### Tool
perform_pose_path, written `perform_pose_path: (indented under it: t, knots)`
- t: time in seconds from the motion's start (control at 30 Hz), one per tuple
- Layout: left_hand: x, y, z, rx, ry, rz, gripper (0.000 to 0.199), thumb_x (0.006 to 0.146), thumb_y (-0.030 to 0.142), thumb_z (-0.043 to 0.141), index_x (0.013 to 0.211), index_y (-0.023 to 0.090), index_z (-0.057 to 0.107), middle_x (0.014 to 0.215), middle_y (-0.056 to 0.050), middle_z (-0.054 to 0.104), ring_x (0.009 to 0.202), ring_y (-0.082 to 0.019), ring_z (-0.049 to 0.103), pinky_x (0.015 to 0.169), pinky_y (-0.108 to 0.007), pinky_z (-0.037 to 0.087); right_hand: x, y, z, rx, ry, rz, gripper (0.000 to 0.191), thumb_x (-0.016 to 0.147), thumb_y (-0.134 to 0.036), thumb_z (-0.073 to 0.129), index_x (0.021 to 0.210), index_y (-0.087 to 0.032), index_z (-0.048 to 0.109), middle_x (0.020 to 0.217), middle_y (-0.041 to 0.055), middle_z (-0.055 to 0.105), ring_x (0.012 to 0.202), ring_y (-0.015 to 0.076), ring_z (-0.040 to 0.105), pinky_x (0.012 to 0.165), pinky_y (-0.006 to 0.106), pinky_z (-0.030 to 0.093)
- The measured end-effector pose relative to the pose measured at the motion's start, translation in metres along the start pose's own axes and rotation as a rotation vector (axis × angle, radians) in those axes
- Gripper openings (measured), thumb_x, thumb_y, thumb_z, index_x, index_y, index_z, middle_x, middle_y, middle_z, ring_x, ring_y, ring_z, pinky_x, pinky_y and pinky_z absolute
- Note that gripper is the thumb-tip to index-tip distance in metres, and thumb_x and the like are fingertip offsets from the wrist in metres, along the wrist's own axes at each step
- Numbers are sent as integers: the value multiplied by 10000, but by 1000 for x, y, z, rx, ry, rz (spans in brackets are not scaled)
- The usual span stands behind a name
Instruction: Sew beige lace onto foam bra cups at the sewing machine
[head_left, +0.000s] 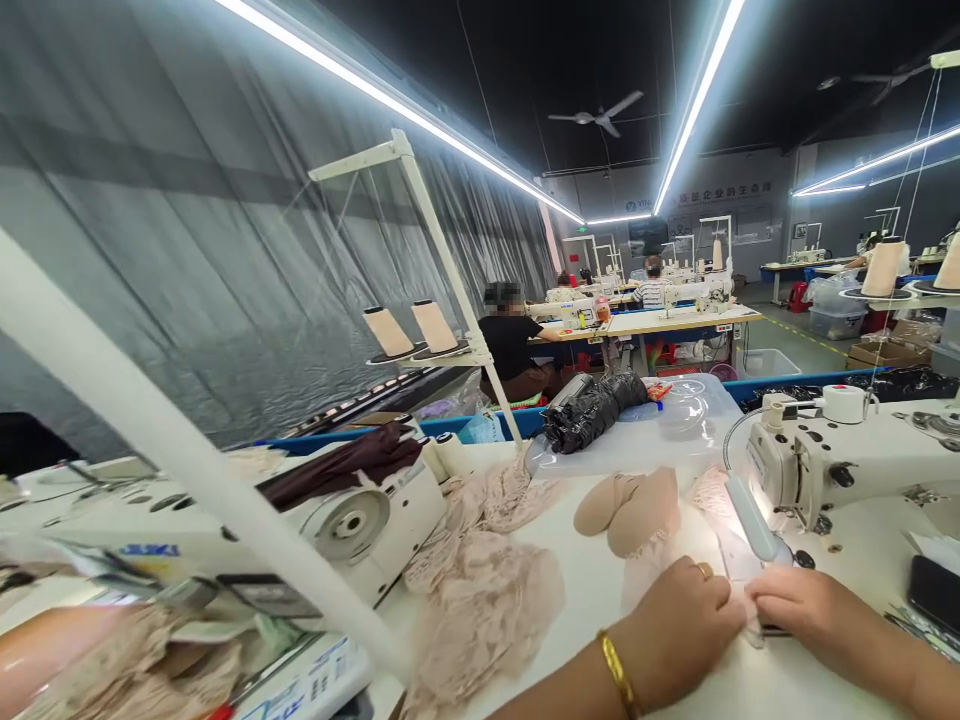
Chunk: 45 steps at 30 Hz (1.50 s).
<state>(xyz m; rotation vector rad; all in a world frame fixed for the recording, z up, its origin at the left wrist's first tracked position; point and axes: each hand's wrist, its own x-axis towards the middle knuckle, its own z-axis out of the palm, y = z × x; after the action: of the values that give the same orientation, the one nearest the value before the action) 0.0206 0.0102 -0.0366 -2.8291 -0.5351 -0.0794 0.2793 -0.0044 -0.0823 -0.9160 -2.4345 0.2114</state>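
Observation:
My left hand (686, 625), with a ring and a gold bangle, is closed with its fingertips pinched on thin pale lace fabric just in front of the sewing machine (806, 460). Close beside it, my right hand (814, 610) is also closed, its fingers pinched at the same fabric near the needle area. The lace (652, 575) runs back from my left hand to two beige bra cups (630, 505) on the white table. A lit lamp strip shines over the work spot. The fabric between my fingertips is small and partly hidden.
Piles of beige lace (487, 610) lie left of my hands. Beyond are a second machine (352, 525), a thread stand (450, 260), a clear plastic lid (690, 410) and a black bag (592, 410). A phone (936, 590) rests at the right. People sit at machines farther back.

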Motion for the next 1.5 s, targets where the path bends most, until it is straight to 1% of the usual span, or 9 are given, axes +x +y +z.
perform_pose_path:
  t: [0.13, 0.23, 0.3, 0.37, 0.53, 0.7, 1.0, 1.23, 1.5]
  knots:
    - [22, -4, 16, -43, -67, -110, 271, 958, 253, 702, 732, 210, 560, 728, -23, 615, 600, -186, 530, 519, -354, 334, -5, 13, -7, -24, -14, -59, 368, 1061, -51, 401, 1086, -240, 716, 1173, 67, 792, 1034, 231, 697, 889, 335, 564]
    - [20, 1, 27, -26, 89, -108, 305, 963, 207, 679, 705, 217, 517, 770, -37, 614, 717, -213, 575, 607, -363, 393, -10, 9, -12, -80, -56, -25, 409, 1048, -30, 413, 1236, -264, 691, 1088, 65, 744, 973, 232, 661, 831, 342, 551]
    - [16, 5, 32, -25, 243, -102, 268, 952, 174, 672, 737, 213, 517, 839, -38, 624, 787, -221, 580, 682, -379, 430, -12, 4, -15, -129, -132, 2, 421, 1025, -12, 415, 1212, -269, 692, 1017, 58, 689, 905, 229, 633, 764, 338, 531]
    - [12, 8, 34, -52, 328, -108, 229, 953, 175, 667, 779, 208, 523, 861, -23, 614, 787, -209, 556, 725, -386, 447, -14, 1, -16, -147, -184, 9, 404, 1035, -15, 399, 1165, -257, 696, 1001, 60, 652, 888, 228, 614, 744, 345, 514]
    - [12, 9, 34, -160, 292, -174, 155, 967, 225, 671, 884, 200, 543, 907, -18, 613, 813, -208, 529, 801, -391, 470, -16, 0, -19, -47, -187, -21, 353, 1085, -68, 400, 1159, -244, 696, 998, 66, 631, 894, 217, 603, 738, 335, 496]
    - [13, 10, 32, -185, 257, -161, 101, 985, 250, 649, 954, 197, 569, 935, -32, 614, 839, -223, 526, 821, -394, 468, -16, -1, -22, 15, -201, 0, 302, 1073, -72, 424, 1057, -241, 674, 1000, 53, 641, 908, 210, 606, 748, 330, 497]
    - [15, 10, 37, -153, 347, -134, 108, 986, 262, 627, 932, 198, 559, 888, -26, 600, 788, -207, 507, 764, -379, 421, -16, -2, -23, 82, -209, 12, 335, 1075, -83, 426, 1122, -257, 708, 1024, 57, 664, 936, 223, 635, 767, 352, 523]
    - [18, 10, 46, -116, 464, -92, 105, 1004, 236, 556, 912, 191, 577, 805, -21, 563, 711, -196, 467, 726, -384, 382, -16, -1, -26, 121, -279, 106, 399, 1037, -52, 450, 1236, -305, 687, 1069, 48, 684, 1010, 251, 633, 829, 385, 545]
    - [21, 9, 50, -123, 493, -86, 129, 999, 246, 585, 885, 186, 580, 840, -21, 610, 735, -182, 477, 748, -387, 384, -11, 2, -17, 9, -175, 121, 331, 995, -68, 494, 1134, -275, 712, 978, 42, 685, 904, 243, 653, 724, 352, 549]
